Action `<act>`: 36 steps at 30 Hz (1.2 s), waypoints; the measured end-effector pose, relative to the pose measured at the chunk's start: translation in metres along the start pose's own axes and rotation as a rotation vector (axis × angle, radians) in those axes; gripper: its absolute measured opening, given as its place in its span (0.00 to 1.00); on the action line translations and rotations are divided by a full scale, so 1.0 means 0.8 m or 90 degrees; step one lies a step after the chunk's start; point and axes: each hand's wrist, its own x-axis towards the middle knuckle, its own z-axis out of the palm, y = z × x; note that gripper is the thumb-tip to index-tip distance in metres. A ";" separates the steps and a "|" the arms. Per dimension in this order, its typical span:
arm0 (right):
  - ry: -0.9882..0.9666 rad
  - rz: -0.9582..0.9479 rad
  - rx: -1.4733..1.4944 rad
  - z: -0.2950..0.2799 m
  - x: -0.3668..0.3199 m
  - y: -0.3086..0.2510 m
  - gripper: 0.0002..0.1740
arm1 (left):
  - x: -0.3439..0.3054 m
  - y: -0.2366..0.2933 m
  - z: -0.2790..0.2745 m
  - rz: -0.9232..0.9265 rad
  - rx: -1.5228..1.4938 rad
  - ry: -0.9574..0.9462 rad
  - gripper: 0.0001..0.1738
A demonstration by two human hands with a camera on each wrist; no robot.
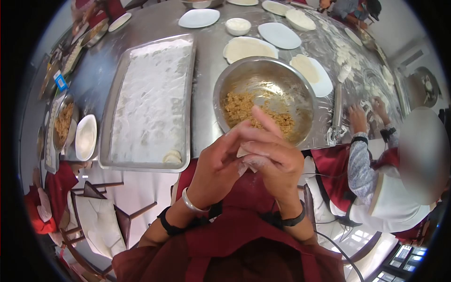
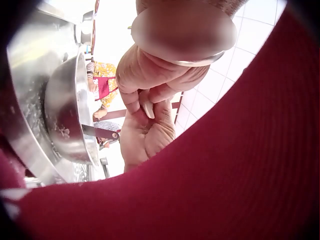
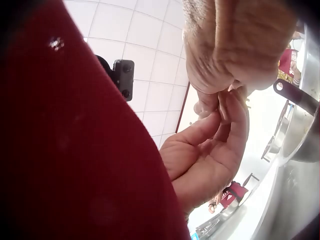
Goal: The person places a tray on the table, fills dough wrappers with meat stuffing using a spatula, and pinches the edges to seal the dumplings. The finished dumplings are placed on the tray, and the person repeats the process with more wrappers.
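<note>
Both hands meet in front of my apron, close to the near rim of a steel bowl (image 1: 225,77) of brown minced filling (image 1: 242,107). Between them is a small pale dumpling (image 2: 146,105), mostly hidden by the fingers. My left hand (image 1: 218,157) pinches it from one side. From the other side my right hand (image 1: 277,162) pinches its dough edge with thumb and fingers curled over. White flour dusts the fingertips. To the left, one finished dumpling (image 1: 172,156) lies in the near right corner of a floured metal tray (image 1: 150,94).
Beyond the bowl stand plates with dough wrappers (image 1: 249,49), bare white plates (image 1: 279,35) and a small bowl of flour (image 1: 238,26). A rolling pin (image 1: 337,108) lies at right, near another person's hands (image 1: 358,117). An oval white bowl (image 1: 86,137) stands left of the tray.
</note>
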 end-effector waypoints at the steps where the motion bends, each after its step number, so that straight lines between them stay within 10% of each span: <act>1: -0.015 -0.036 0.012 0.000 -0.003 0.011 0.21 | 0.000 0.002 0.000 -0.008 0.024 0.001 0.36; 6: -0.049 0.065 -0.080 -0.011 -0.003 -0.017 0.26 | -0.003 -0.008 -0.006 -0.126 -0.050 0.051 0.31; 14: 0.339 0.275 -0.264 -0.135 -0.071 0.028 0.20 | -0.005 0.001 -0.005 -0.091 -0.139 0.079 0.27; 18: 0.301 0.495 -0.071 -0.133 -0.087 0.063 0.31 | -0.007 -0.003 -0.004 -0.115 -0.148 0.081 0.28; 21: 0.240 0.379 -0.392 -0.110 -0.078 0.106 0.35 | -0.007 0.000 -0.003 -0.118 -0.139 0.080 0.29; 26: 0.242 0.348 -0.227 -0.106 -0.059 0.111 0.34 | 0.012 -0.006 0.000 -0.108 -0.117 0.080 0.30; 36: 0.084 0.355 -0.752 -0.188 -0.037 0.236 0.38 | 0.065 0.001 0.017 -0.171 -0.130 0.028 0.31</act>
